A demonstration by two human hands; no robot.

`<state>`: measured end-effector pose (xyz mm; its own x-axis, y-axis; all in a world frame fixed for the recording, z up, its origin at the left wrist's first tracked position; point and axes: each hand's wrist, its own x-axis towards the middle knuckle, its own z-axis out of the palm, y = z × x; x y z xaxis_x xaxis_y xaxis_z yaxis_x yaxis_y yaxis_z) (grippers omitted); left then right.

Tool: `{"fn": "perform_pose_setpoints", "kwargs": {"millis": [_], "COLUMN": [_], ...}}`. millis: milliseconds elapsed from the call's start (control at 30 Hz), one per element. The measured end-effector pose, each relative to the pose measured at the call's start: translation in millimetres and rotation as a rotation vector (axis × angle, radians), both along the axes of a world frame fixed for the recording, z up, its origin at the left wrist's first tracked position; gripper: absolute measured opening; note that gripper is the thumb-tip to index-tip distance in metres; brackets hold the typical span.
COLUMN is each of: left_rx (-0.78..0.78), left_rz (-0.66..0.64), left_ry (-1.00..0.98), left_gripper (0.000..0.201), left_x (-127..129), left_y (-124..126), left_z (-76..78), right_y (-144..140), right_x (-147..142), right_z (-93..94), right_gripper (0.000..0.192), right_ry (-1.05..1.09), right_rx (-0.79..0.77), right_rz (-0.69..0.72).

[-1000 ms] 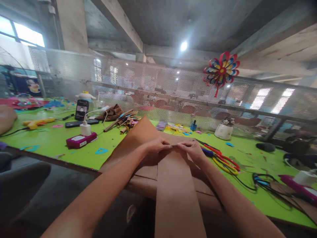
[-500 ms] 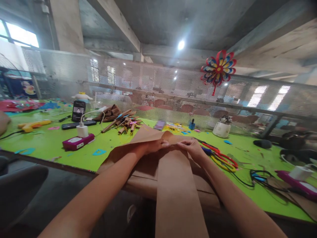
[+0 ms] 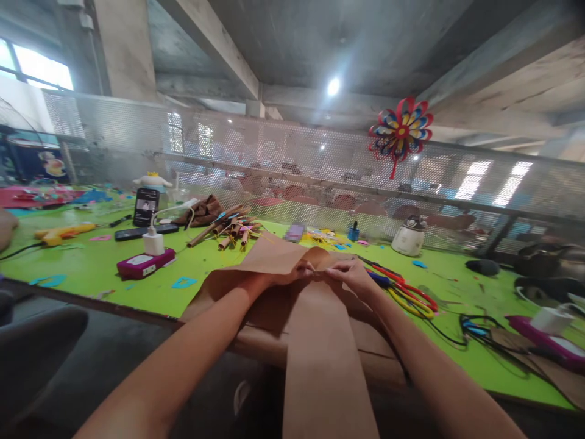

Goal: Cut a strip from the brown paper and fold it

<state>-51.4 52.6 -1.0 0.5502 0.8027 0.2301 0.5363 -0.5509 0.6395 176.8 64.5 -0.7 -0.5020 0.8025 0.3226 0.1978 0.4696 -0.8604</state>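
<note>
A long strip of brown kraft paper (image 3: 326, 353) runs from the green table (image 3: 105, 268) over its near edge toward me. My left hand (image 3: 286, 275) pinches the strip's far end from the left, where a flap of the paper (image 3: 269, 256) folds back to the left. My right hand (image 3: 354, 275) pinches the same end from the right, fingertips almost meeting the left hand's. Both hands rest low on the paper over the table.
Red and yellow scissors (image 3: 406, 296) lie just right of my right hand. A pink power bank with a white charger (image 3: 146, 261) sits at the left, rolled brown paper sticks (image 3: 228, 228) behind it. Black cables (image 3: 479, 329) at the right. A mesh fence with a paper pinwheel (image 3: 401, 131) stands behind.
The raised pointed end of the brown paper has come down and folded flatter to the left. Both hands stay pinched on the paper's end, almost in place.
</note>
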Motion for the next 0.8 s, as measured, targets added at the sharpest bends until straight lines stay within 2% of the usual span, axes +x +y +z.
{"fn": "perform_pose_setpoints", "kwargs": {"millis": [133,233,333,467,667,800], "left_rx": [-0.012,-0.003,-0.008,-0.032,-0.072,-0.045], "left_rz": [-0.039,-0.028,0.0,-0.041,0.018,-0.022], "left_ry": [-0.027,-0.013,0.021,-0.018,-0.012,0.001], "left_gripper": [0.035,0.032,0.034,0.04,0.046,0.044], "left_x": [5,10,13,11,10,8], "left_y": [-12,-22,-27,-26,-25,-26], "left_z": [7.3,15.5,20.2,19.5,16.6,18.0], "right_y": [-5,-8,-11,-12,-16,-15], "right_x": [-5,-7,-7,-5,-6,-6], "right_z": [3.8,5.2,5.5,5.9,6.6,5.1], "right_gripper": [0.028,0.031,0.036,0.038,0.037,0.038], "right_ry": [-0.095,-0.12,-0.144,-0.159,-0.122,-0.105], "right_rx": [0.206,0.262,0.224,0.138,-0.025,-0.064], "right_rz": [0.017,0.032,0.072,0.112,0.109,0.092]}}
